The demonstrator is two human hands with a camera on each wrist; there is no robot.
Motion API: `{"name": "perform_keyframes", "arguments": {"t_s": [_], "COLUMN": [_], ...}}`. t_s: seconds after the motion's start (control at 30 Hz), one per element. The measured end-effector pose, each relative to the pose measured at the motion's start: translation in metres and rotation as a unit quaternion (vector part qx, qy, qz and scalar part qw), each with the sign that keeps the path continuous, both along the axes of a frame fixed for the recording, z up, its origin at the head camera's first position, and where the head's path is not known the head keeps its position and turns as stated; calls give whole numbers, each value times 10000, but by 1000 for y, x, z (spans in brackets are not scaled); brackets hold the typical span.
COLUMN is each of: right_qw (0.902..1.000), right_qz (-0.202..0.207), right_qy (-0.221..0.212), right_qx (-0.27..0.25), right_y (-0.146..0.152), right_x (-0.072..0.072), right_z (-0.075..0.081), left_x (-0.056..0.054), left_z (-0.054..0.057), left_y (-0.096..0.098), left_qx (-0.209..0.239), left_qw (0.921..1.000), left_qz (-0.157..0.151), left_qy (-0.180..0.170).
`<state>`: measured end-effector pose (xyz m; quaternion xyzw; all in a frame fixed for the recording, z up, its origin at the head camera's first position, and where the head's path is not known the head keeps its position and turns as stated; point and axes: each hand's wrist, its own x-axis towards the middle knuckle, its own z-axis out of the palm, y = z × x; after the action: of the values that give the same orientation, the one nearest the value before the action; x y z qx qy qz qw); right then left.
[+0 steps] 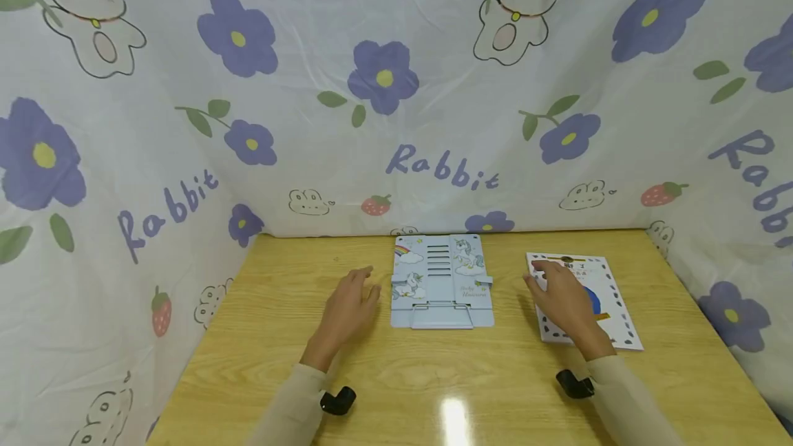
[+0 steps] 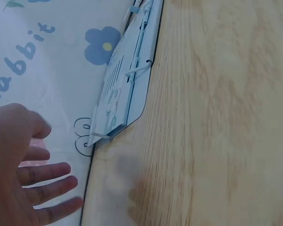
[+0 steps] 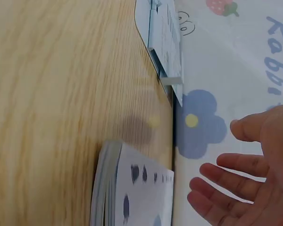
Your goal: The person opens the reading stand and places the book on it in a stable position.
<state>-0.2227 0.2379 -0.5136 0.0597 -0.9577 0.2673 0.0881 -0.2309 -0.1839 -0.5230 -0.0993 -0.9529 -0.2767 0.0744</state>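
A pale blue book stand (image 1: 440, 288) with unicorn pictures, slots and a wire ledge lies folded on the table between my hands. Left of it hovers my left hand (image 1: 348, 305), fingers spread and holding nothing; the left wrist view shows the stand (image 2: 118, 94) beyond those fingers. To the right, a white book (image 1: 610, 294) with a dark-spotted border and a blue picture lies on the tabletop. My right hand (image 1: 564, 298) is over its left part, hiding some of the cover. In the right wrist view its loosely bent fingers are apart from the thick book (image 3: 137, 193).
The wooden table (image 1: 396, 377) carries both things. A white cloth (image 1: 322, 122) with rabbits and purple flowers hangs behind it and along both sides. A black camera mount sits at each wrist.
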Motion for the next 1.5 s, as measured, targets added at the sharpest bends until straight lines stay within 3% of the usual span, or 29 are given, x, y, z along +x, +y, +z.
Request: {"name": "perform_keyframes", "arguments": {"t_s": [0.23,0.47,0.73,1.03,1.37,1.5], "right_qw": [9948,9858,9814,9801,9729,9714], "right_qz": [246,226,58,-96,-243,-286], "right_qy": [-464,-695,-916,-1043,-1089,-914], "right_qx": [-877,-1510,-1684,-1688,-2027,-2174], "right_y": [-16,-42,-63,-69,-72,-73], "right_x": [-23,-39,-49,-50,-47,-46], "right_z": [-10,-19,-26,-30,-31,-29], "left_x": [-22,-38,-50,-56,-59,-60], "left_z": [-6,-11,-10,-15,-18,-17], "left_y": [18,38,57,58,58,60], "left_qx": [957,1305,1615,1775,2120,2220], "left_qw": [9947,9887,9808,9748,9713,9710], "left_qz": [328,632,762,962,708,647], "left_qy": [159,-374,-790,-953,-812,-605]}}
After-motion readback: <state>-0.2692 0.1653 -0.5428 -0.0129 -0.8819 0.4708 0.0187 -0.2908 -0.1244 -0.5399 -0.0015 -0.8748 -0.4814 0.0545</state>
